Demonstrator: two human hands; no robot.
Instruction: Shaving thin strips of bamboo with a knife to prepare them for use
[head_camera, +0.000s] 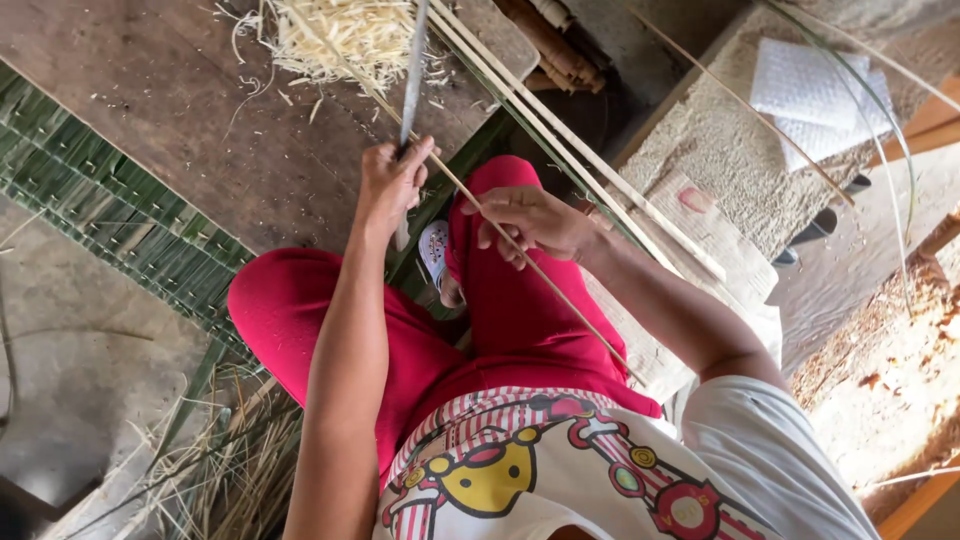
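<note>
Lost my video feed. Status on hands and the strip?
Left hand gripping the knife. Right hand pinching the bamboo strip over the red-trousered knee. Shavings piled ahead; nothing blocking.

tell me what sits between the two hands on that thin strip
In the head view, only a short bare stretch of the bamboo strip runs between the left hand, gripping the knife, and the right hand; red trousers lie beneath.

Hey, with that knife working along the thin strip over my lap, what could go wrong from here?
The blade runs along the bamboo strip close to the right hand that pinches it; a slip might cut those fingers. The left hand keeps its grip on the knife just above the red-clad knees, so a skid could reach the leg. The thin strip may also splinter.
</note>
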